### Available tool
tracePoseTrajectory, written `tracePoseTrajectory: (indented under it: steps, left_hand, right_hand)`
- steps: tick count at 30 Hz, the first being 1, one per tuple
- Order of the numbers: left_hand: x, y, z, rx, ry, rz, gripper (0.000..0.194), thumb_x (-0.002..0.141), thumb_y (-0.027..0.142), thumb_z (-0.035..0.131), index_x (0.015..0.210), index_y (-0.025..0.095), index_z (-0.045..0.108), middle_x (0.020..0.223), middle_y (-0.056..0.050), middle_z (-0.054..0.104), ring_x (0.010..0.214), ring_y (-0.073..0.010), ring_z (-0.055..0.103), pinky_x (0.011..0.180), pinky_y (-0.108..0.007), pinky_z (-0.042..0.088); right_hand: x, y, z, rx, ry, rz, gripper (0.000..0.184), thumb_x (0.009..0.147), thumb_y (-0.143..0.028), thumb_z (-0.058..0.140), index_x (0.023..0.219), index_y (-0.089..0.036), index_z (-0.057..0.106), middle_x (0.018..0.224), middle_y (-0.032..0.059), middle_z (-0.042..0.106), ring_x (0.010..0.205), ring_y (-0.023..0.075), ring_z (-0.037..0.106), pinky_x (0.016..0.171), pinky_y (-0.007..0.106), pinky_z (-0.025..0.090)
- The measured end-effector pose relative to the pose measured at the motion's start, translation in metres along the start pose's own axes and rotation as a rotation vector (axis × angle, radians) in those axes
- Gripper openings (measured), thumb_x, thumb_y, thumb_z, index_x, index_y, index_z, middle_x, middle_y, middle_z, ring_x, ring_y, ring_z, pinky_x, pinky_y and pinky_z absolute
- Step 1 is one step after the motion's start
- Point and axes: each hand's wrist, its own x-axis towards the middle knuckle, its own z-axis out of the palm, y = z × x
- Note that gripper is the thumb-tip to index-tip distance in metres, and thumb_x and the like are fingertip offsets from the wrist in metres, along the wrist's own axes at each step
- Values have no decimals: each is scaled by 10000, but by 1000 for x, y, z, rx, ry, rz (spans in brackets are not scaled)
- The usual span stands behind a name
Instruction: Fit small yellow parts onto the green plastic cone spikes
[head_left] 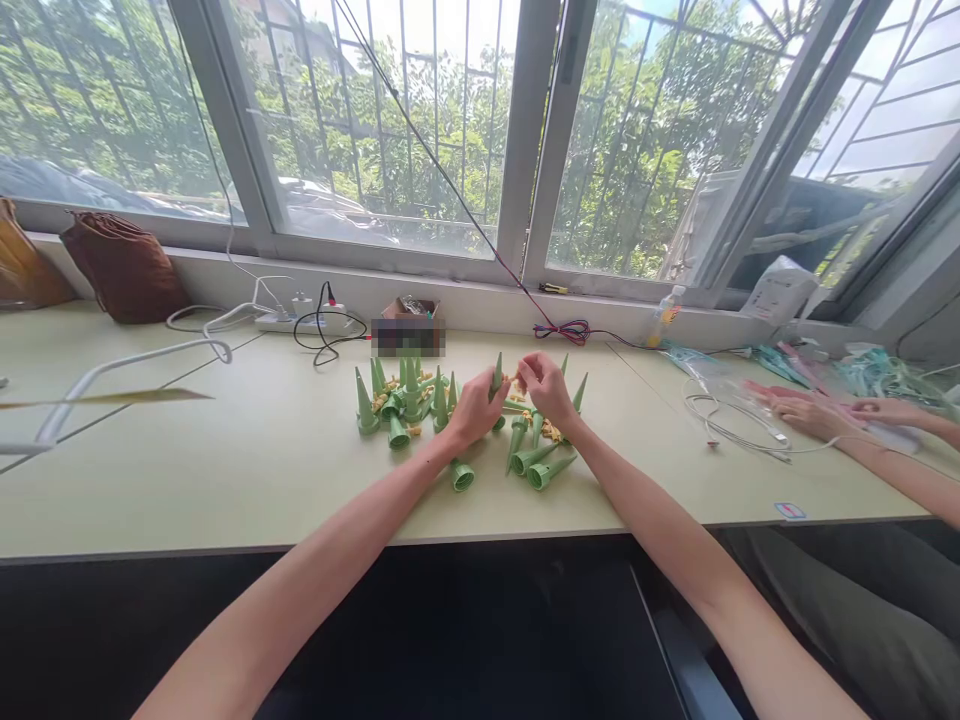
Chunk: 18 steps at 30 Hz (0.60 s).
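Note:
My left hand (478, 408) is closed round a green plastic watering spike (498, 370), its pointed tip sticking up above the fingers. Close by on the right, my right hand (546, 388) has its fingers pinched together beside small yellow pieces (517, 384); whether one sits between the fingertips is hard to make out. Around both hands lie several more green spikes, some upright like the one at the left (365, 410), others on their sides with open threaded collars (463, 477) showing. Yellow pieces (551, 432) are scattered among them.
Behind the spikes stands a small box (420, 308), partly blurred. Cables (319, 325) and a power strip (277, 320) run along the window side. At right, another person's hands (806, 412) handle pink and green plastic near a white cable (739, 430). The table's front edge (480, 540) is close.

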Motion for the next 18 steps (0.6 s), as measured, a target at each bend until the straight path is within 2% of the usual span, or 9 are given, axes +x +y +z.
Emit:
tracePoseTrajectory:
  steps: [18]
  left_hand:
    - [0, 2, -2, 8, 28, 10, 177, 926, 308, 449, 808, 183, 488, 682, 6, 510, 603, -117, 416, 593, -254, 342]
  right_hand:
    - [-2, 1, 2, -26, -39, 15, 336, 887, -531, 507, 792, -209, 489, 627, -19, 539, 555, 124, 520, 571, 262, 442]
